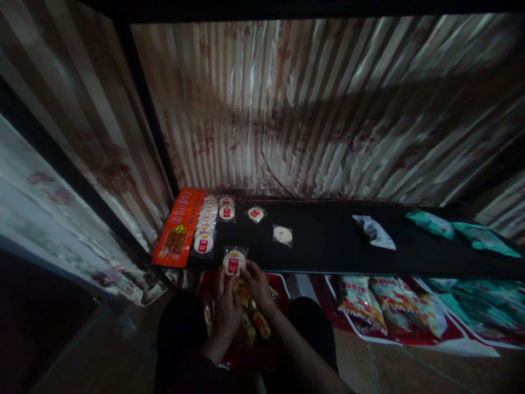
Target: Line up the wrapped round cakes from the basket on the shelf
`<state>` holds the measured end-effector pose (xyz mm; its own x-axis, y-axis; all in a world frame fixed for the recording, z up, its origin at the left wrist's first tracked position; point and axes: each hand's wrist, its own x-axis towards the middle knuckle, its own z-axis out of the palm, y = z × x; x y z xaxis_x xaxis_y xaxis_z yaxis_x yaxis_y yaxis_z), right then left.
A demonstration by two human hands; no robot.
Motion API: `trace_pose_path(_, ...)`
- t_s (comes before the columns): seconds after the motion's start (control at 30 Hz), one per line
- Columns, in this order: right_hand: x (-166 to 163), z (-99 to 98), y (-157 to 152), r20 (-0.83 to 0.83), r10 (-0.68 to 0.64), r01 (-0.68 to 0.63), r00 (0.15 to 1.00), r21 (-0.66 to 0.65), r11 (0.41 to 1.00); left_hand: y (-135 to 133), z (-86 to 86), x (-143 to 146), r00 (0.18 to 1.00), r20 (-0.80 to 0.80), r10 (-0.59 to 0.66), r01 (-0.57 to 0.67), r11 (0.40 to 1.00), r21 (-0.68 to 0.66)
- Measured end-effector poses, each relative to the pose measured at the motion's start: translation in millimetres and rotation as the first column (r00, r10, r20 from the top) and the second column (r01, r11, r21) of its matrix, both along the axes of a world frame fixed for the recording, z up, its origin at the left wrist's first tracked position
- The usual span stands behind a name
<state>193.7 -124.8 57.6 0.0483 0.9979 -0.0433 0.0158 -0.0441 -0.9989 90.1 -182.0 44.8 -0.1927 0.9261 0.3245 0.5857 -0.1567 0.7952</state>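
Your left hand [228, 306] and right hand [260, 288] pinch a wrapped cracker [234, 264] at seven o'clock, by the near edge of the black shelf [322, 238]. Striped curtain [254, 120] hangs at twelve; red basket [283, 283] sits below, at six.

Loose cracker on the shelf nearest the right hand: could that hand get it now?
Probably yes: nothing seems to stand between the right hand and that cracker, though it's touching another cracker.
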Motion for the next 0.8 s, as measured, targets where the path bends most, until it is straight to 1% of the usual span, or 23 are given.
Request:
trace_pose_path(0.17, 1, 1.5, 14, 0.058, 0.001, -0.002, 0.998, 0.023, 1.0, 10, 1.8, -2, 1.0, -0.013, 0.007, -0.007, 1.0, 0.02)
trace_pose_path(0.5, 0, 1.8, 43, 0.159, -0.025, 0.009, 0.987, 0.098, 0.995, 34, 1.9, -2, 1.0, -0.019, -0.006, 0.006, 1.0, -0.01)
trace_pose_path(0.6, -1, 1.6, 49, 0.186, -0.019, 0.0, 0.982, 0.101, 0.995, 40, 2.4, -3, 1.0, -0.028, -0.008, 0.008, 1.0, -0.029)
trace_pose_path(0.8, -1, 1.0, 60, 0.258, -0.032, 0.013, 0.966, 0.074, 0.997, 50, 0.3, -4, 0.998, -0.054, -0.023, 0.022, 1.0, -0.022)
